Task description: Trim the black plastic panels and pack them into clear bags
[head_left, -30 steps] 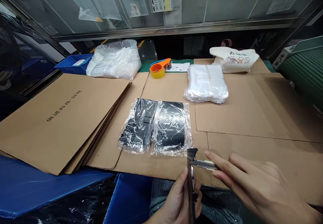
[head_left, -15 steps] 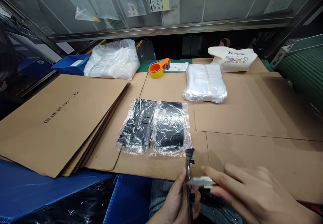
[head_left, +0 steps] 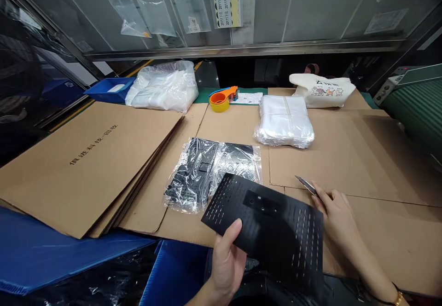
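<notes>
My left hand (head_left: 228, 262) grips a black plastic panel (head_left: 272, 232) by its left part, thumb on top and fingers underneath. Rows of slots run along both ends of the panel, and its flat face is tilted up toward me. To the right, my right hand (head_left: 336, 211) is closed around a utility knife (head_left: 309, 186), its blade pointing up and left, low over the cardboard. Behind the panel lie two black parts in clear bags, a left bagged part (head_left: 193, 172) and a right bagged part (head_left: 238, 158), which the panel partly covers.
Stacked cardboard sheets (head_left: 93, 158) fill the left side. A bundle of clear bags (head_left: 285, 122), a tape dispenser (head_left: 221, 101), a white plastic bag (head_left: 164, 87) and a blue tray (head_left: 110, 89) stand farther back. A cloth pouch (head_left: 322, 90) is at the back right, near a green conveyor (head_left: 417, 103).
The panel has turned from edge-on to showing its broad face. My right hand has drawn the knife away from the panel's edge, up and to the right over the cardboard.
</notes>
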`<state>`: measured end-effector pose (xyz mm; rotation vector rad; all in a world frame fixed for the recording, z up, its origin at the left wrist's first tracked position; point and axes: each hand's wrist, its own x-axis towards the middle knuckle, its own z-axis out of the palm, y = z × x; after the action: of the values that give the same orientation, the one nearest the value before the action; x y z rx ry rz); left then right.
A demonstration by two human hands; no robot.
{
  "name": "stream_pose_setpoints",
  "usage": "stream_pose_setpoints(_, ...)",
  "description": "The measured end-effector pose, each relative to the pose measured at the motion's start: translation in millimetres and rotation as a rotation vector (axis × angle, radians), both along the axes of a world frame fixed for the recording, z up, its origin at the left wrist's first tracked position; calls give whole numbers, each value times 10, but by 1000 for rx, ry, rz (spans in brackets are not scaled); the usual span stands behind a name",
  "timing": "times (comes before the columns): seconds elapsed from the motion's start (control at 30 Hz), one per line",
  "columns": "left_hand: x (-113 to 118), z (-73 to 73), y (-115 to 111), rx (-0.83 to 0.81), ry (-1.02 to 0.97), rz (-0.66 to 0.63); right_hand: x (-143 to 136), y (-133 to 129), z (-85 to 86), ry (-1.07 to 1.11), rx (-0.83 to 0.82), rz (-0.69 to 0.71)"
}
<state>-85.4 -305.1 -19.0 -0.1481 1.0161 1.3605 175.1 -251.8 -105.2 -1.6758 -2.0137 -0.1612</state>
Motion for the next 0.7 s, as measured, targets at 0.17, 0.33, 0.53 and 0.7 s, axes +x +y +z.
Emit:
stream_pose_setpoints(0.17, 157, 1, -78, 117, 151, -65, -18, -26, 3, 69, -64, -45)
stream_pose_setpoints(0.33, 219, -41, -147, 175, 207, -77, -298, -259, 345, 1087, -415, -2)
stream_pose_setpoints(0.53, 135, -246, -223, 266, 348, -367, -557, -465, 628, 1798, -546, -38)
stream_pose_setpoints(0.7, 19, -151, -149, 417, 250, -239, -447, -392, 740, 1896, -504, -87)
